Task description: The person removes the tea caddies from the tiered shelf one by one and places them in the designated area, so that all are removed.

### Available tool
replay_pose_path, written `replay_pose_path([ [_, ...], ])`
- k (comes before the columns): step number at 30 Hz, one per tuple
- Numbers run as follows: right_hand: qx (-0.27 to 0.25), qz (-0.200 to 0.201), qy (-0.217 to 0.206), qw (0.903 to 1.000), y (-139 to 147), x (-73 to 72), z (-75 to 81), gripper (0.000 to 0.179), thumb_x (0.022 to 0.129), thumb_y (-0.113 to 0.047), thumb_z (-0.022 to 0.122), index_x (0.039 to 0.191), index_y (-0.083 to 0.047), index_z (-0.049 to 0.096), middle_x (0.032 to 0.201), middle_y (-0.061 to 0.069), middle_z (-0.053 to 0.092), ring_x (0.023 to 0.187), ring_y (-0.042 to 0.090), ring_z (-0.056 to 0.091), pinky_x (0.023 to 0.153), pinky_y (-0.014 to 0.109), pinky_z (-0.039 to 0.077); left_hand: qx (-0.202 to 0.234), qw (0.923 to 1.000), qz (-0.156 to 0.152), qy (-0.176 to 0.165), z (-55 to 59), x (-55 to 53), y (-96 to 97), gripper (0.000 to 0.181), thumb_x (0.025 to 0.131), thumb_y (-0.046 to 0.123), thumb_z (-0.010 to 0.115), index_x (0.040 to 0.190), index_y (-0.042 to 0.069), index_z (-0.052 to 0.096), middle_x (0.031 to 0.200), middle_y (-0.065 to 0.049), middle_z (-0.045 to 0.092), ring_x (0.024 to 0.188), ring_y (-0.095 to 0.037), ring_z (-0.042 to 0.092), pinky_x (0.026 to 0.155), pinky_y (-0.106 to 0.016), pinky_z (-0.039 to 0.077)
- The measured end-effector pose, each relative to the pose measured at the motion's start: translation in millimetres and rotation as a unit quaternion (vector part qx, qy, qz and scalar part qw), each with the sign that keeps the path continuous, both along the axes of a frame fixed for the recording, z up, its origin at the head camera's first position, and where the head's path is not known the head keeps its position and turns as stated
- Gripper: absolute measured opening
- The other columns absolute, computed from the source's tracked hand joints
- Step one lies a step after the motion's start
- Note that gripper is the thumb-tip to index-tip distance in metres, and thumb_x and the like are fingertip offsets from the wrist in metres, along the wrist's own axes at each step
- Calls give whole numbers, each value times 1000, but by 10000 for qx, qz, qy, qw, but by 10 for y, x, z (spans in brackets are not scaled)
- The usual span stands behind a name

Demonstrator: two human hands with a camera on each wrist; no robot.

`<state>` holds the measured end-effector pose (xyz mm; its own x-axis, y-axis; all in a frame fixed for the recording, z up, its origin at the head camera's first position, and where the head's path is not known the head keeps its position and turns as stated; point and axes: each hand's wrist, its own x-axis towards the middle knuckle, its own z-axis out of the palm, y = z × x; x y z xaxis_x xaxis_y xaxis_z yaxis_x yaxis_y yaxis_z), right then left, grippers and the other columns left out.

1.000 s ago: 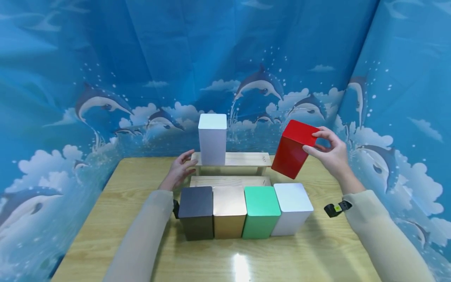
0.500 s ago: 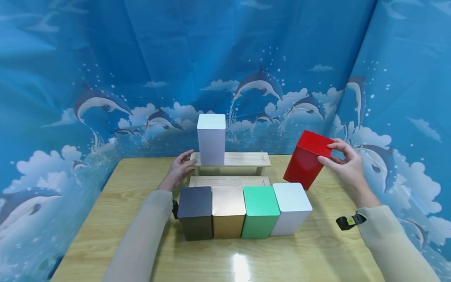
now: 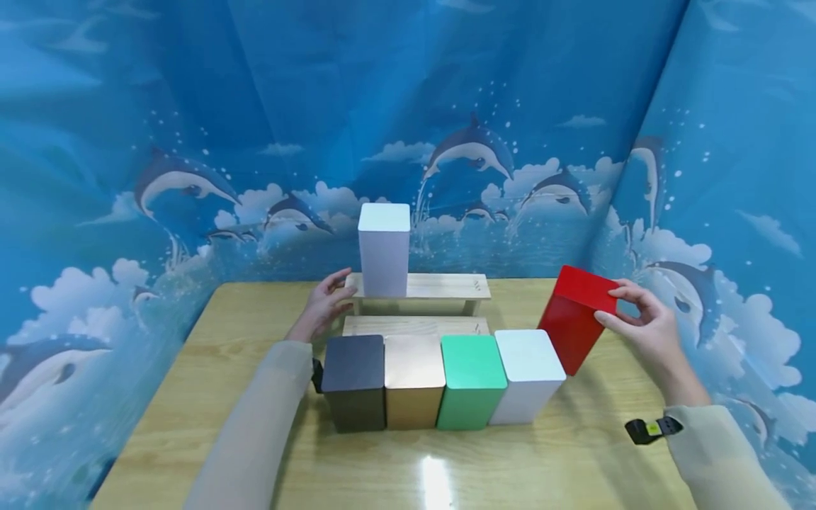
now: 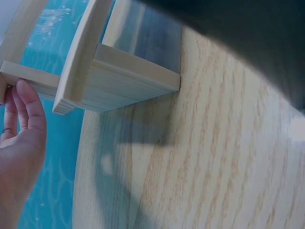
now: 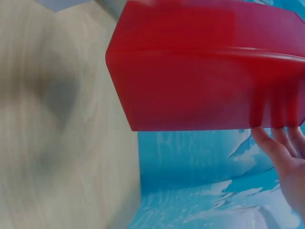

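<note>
Near the right side of the table, my right hand [image 3: 650, 322] pinches the upper right end of a tall red box [image 3: 580, 319]. The box leans, its lower part partly hidden behind a white box [image 3: 525, 368]; the right wrist view shows the red box [image 5: 190, 90] above the table, fingers on its edge. My left hand [image 3: 325, 304] holds the left end of a stepped wooden stand [image 3: 446, 285]; in the left wrist view its fingertips meet the wood [image 4: 40, 81]. Another white box [image 3: 384, 251] stands upright on the stand's upper step.
A black box [image 3: 353, 386], a gold box [image 3: 414, 386] and a green box [image 3: 472, 386] stand in a row with the front white box, before the stand's lower step. A blue dolphin curtain [image 3: 306, 142] hangs behind and beside the wooden table [image 3: 223, 340].
My right hand has carried the red box rightward, down and nearer, from beside the stand to behind the front white box. The left hand and the other boxes have stayed put.
</note>
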<state>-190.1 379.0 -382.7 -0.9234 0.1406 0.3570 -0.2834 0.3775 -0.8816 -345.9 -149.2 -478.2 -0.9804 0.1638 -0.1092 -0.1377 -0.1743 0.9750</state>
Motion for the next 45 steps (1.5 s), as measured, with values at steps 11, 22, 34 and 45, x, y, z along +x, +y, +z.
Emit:
replay_pose_path([
  [11,260,84,11,9996,146,183,-208,38,84,0,67,117,5,51,129,0,45,116,9,38,73,11,48,74,10000,34,-8,8,6,9,64,87,16,67,143,15,37,133,-10,38,100,-18,53,87,-36,49],
  [22,385,104,-298,9988,207,324,-387,38,84,-2,66,118,6,50,131,-1,44,116,4,37,75,9,47,45,10000,60,7,2,5,23,64,86,16,68,142,16,38,134,-10,38,102,-19,53,83,-32,51],
  [34,-995,1164,76,9882,222,390,-534,34,82,17,58,114,13,47,136,17,36,122,16,36,75,21,52,61,9998,179,-25,12,13,6,62,86,15,68,141,17,40,130,-8,40,100,-17,53,82,-31,52],
  [45,-1026,1990,74,9746,312,418,-549,36,80,21,55,115,14,45,141,17,31,127,15,33,78,26,53,-91,9997,231,-77,10,9,28,56,88,14,66,139,22,44,132,-7,38,104,-18,50,82,-32,51],
])
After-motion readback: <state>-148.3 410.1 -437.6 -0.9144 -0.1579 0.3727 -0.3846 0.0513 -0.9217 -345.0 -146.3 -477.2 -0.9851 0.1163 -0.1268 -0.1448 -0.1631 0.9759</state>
